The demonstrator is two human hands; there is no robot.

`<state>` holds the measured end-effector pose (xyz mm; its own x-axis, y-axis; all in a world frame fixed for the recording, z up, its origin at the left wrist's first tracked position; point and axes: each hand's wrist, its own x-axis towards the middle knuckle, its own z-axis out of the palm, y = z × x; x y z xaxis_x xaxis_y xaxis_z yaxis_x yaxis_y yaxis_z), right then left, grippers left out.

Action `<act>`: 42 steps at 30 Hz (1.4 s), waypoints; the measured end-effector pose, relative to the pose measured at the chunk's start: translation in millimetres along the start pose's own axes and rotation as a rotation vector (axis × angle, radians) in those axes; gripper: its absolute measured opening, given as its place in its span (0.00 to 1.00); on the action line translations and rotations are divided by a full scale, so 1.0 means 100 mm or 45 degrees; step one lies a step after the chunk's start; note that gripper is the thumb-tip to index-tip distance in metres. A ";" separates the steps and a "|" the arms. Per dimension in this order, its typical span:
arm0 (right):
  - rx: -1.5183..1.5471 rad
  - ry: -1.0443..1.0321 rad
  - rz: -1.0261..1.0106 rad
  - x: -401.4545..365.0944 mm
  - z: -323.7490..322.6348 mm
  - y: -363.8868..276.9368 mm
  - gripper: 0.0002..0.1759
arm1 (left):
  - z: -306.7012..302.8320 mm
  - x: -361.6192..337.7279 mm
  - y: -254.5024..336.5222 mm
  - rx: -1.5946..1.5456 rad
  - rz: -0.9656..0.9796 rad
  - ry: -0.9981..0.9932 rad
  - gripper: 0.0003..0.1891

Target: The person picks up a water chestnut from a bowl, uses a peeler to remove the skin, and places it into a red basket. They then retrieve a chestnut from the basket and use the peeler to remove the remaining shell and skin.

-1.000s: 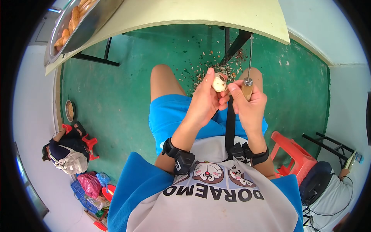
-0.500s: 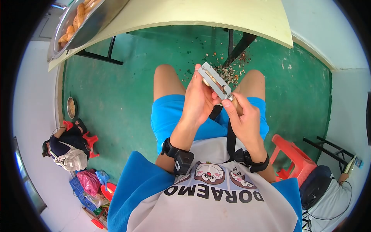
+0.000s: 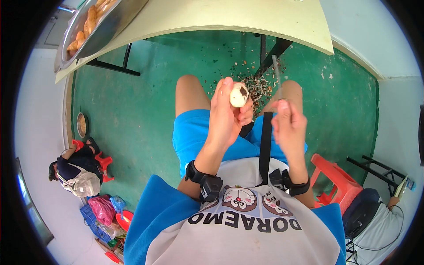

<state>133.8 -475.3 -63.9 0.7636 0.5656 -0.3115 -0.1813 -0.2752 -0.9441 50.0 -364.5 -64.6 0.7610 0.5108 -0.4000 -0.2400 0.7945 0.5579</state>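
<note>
Small pale tuber [image 3: 239,95], mostly peeled with one dark patch left: pinched at the fingertips of the left hand [image 3: 227,115] above the knees, now uncovered where the blade lay across it half a second ago. Right hand [image 3: 289,128], closed round a peeler [image 3: 277,73] whose blurred blade seems to point upward, has drawn clear to the right. One stroke looks finished, with skin remaining. Peelings [image 3: 258,84] lie scattered on the green floor [image 3: 132,110] below.

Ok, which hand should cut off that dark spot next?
Probably right. The right hand grips the bladed tool, raised beside the pale piece; the left hand is full, holding that piece, dark spot showing.
</note>
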 end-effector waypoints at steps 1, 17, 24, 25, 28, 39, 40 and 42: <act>0.001 -0.009 -0.018 0.01 -0.06 -0.04 0.15 | 0.00 0.00 0.00 0.001 0.005 0.004 0.17; -0.677 -0.133 -0.683 -0.15 0.09 0.06 0.16 | -0.06 0.09 -0.09 0.059 0.124 0.179 0.22; -0.709 -0.174 -0.604 -0.17 0.11 0.03 0.17 | -0.04 0.07 -0.16 0.211 0.312 0.318 0.19; -0.687 -0.194 -0.568 -0.19 0.12 0.03 0.17 | -0.05 0.07 -0.18 0.217 0.383 0.324 0.18; -0.645 -0.214 -0.514 -0.20 0.14 0.05 0.17 | -0.05 0.09 -0.22 0.262 0.526 0.361 0.16; -0.549 -0.185 -0.360 -0.23 0.21 -0.01 0.15 | -0.05 0.18 -0.33 0.457 0.843 0.498 0.10; -0.563 -0.198 -0.361 -0.22 0.21 0.00 0.15 | 0.01 0.15 -0.30 0.416 0.791 0.521 0.09; -0.577 -0.206 -0.363 -0.18 0.20 0.04 0.15 | 0.03 0.13 -0.28 0.377 0.738 0.539 0.09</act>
<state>106.8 -471.3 -63.9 0.6319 0.7690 -0.0969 0.3302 -0.3802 -0.8640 68.7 -381.2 -83.4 0.2538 0.9472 -0.1958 -0.3130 0.2720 0.9100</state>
